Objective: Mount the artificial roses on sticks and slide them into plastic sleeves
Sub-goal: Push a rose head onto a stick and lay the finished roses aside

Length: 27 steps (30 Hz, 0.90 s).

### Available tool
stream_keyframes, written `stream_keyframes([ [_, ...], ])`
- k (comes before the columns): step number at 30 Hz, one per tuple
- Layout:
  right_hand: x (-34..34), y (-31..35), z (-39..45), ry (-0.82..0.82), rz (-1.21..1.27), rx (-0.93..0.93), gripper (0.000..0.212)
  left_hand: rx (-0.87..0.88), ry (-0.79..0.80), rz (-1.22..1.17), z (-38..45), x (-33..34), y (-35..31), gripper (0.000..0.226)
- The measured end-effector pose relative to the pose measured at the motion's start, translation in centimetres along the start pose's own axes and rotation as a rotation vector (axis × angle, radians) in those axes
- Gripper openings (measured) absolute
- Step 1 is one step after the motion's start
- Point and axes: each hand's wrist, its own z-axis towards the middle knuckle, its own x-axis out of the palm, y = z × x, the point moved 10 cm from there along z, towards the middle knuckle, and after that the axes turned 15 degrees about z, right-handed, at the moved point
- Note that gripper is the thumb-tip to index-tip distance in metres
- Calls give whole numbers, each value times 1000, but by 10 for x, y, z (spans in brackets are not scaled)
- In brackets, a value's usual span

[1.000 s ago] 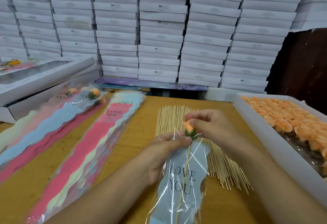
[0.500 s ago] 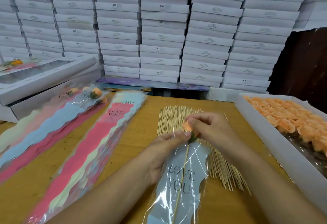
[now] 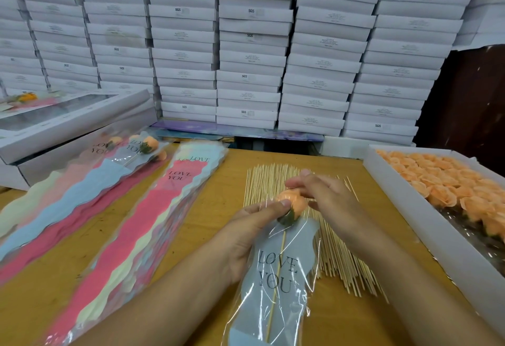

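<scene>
An orange rose (image 3: 293, 201) on a thin wooden stick (image 3: 275, 283) sits inside a clear plastic sleeve (image 3: 276, 280) with a grey "LOVE YOU" panel. My left hand (image 3: 247, 233) holds the sleeve by its upper left side, thumb pressed near the rose. My right hand (image 3: 325, 195) hovers just right of the rose head with fingers loosely extended; whether it touches the rose or sleeve I cannot tell. A bundle of bare sticks (image 3: 322, 236) lies on the wooden table (image 3: 218, 198) under both hands.
A white tray (image 3: 404, 206) full of orange roses (image 3: 448, 181) stands at the right. A stack of unused sleeves (image 3: 147, 225) lies left of centre, with finished sleeved roses (image 3: 82, 192) further left. White boxes (image 3: 246, 58) are stacked behind the table.
The rose now sits deeper in the sleeve mouth. My right hand has opened away from the rose head; my left hand keeps holding the sleeve.
</scene>
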Motion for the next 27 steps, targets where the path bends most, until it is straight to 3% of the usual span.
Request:
stream_keyframes([
  [9, 5, 2, -5, 54, -42, 41, 42, -50, -36, -30, -3, -3, 2, 24],
  [14, -8, 7, -4, -18, 1, 17, 38, -60, -28, -30, 0, -5, 3, 56],
  [19, -7, 0, -6, -11, 1, 45, 39, -36, -21, -54, 1, -3, 2, 33],
  [22, -6, -2, -6, 5, 7, 59, 40, -38, -50, -38, 1, -6, 3, 46],
  [27, 1, -4, -8, 68, 10, 73, 56, -49, -19, -46, 0, -3, 3, 29],
])
